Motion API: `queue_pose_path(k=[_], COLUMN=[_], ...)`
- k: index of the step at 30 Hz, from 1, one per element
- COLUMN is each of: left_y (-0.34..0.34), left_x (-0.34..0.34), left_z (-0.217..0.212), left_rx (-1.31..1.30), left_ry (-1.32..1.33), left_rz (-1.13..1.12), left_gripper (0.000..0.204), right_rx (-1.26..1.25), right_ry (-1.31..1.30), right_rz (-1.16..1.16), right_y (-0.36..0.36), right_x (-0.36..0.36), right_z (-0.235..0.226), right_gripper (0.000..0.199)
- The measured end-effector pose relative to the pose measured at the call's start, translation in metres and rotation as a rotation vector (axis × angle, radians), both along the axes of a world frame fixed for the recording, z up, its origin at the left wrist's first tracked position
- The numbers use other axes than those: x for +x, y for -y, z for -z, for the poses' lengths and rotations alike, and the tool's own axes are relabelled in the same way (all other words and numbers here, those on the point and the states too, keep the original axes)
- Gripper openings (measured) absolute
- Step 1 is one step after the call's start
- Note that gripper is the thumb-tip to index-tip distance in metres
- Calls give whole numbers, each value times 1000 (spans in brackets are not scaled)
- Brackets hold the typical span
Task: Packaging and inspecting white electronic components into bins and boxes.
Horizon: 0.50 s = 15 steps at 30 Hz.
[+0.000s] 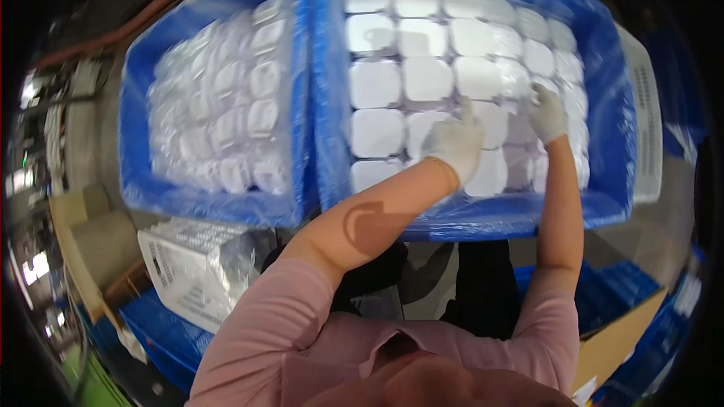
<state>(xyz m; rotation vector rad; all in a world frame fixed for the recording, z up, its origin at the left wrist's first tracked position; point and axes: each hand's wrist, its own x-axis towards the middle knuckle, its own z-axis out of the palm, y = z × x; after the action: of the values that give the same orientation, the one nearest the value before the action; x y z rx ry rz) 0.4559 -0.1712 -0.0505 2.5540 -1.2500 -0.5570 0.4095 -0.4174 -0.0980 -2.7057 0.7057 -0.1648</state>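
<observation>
White rounded-square plastic pieces lie in close rows inside a large blue bin lined with clear film. My left hand, in a white glove, is over the near middle rows. Its index finger stretches forward across the pieces, and nothing shows in its grasp. Further right, my right hand, also gloved in white, reaches in among the right-hand rows. Its fingers bend down at the pieces and are blurred, so whether they grip one is unclear. Pieces under both hands are partly hidden.
A second blue bin on the left holds similar white pieces under clear film. Near it stands a white perforated basket with crumpled clear plastic. A cardboard sheet and a blue crate are at lower right.
</observation>
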Motion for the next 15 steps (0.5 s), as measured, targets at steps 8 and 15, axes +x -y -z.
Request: queue_pose_path(k=[8,15], left_y=[3,1], left_x=[4,17], left_z=[-19,-5], left_rx=[73,-23], left_ry=[-149,34], left_rz=[-116,-233], left_gripper=[41,54], right_rx=[130,103], right_ry=[427,310], right_rz=[26,-247], right_y=[-56,-169], right_x=[-13,-41], right_z=[-58,-80], right_gripper=[37,32])
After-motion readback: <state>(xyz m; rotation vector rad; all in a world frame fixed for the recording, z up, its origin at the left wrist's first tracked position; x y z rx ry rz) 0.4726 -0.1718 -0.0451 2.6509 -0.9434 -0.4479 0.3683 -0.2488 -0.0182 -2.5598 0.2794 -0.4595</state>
